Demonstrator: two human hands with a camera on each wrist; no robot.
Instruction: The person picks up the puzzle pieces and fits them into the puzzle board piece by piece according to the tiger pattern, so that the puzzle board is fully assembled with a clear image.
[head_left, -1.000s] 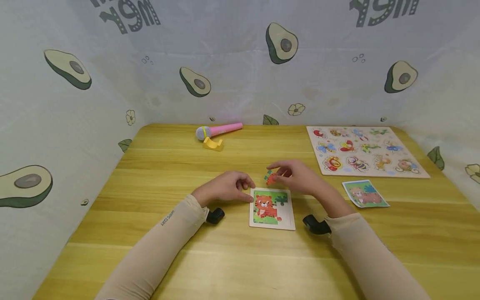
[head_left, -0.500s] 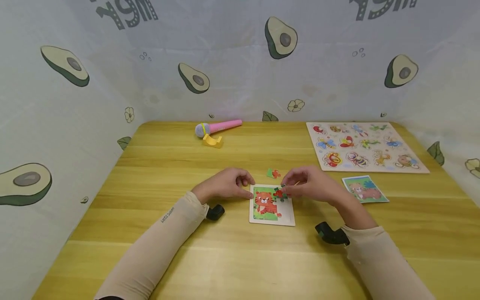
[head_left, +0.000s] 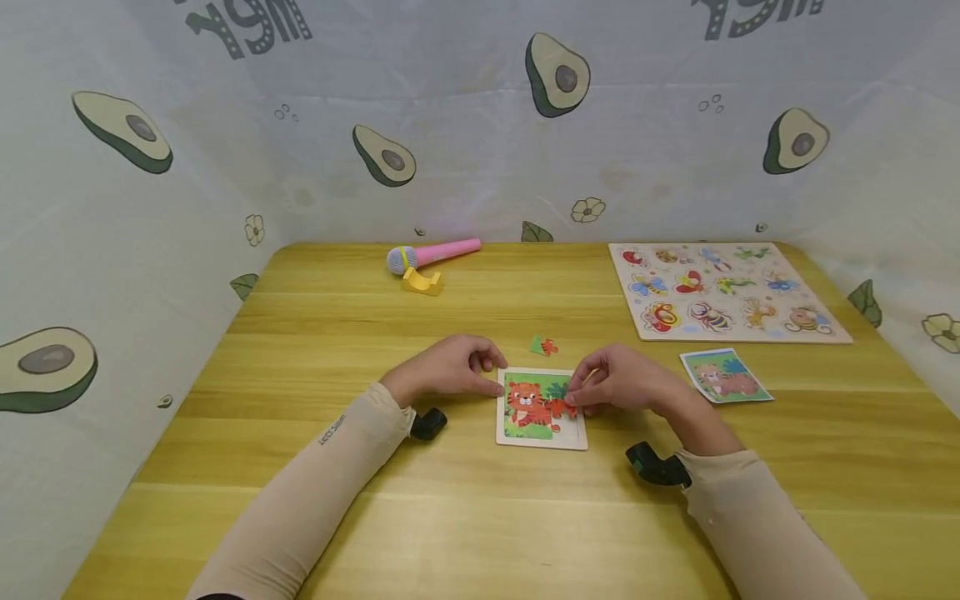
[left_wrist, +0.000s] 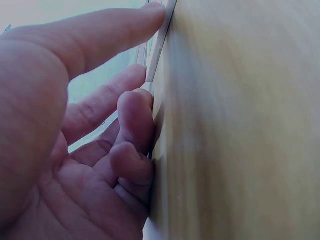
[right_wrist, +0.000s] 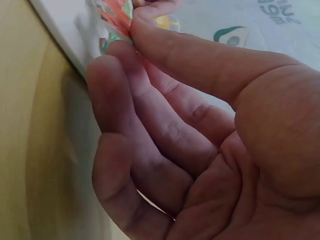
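Observation:
A small jigsaw puzzle board (head_left: 570, 437) with an orange tiger picture lies on the table between both hands. My left hand (head_left: 452, 367) holds its upper left corner, thumb at the left edge and index finger by the top. In the left wrist view, the thumb (left_wrist: 120, 32) meets the board's thin edge while other fingers curl near the tabletop. My right hand (head_left: 626, 379) pinches an orange striped puzzle piece (head_left: 559, 407) between thumb and fingers, over the right part of the picture. Another puzzle piece (head_left: 543, 345), green and orange, lies just beyond the board.
A pink toy microphone (head_left: 442, 252) and a yellow curved block (head_left: 423, 282) lie at the back. To the right are a large insect puzzle board (head_left: 738, 293) and a bear picture card (head_left: 726, 377). Avocado-print curtain (head_left: 465, 100) surrounds the wooden table (head_left: 450, 517).
The right hand has come from beyond the board to its right side. A green piece now sits in the picture's upper right, and the orange striped piece has shifted slightly nearer. The left hand stays put.

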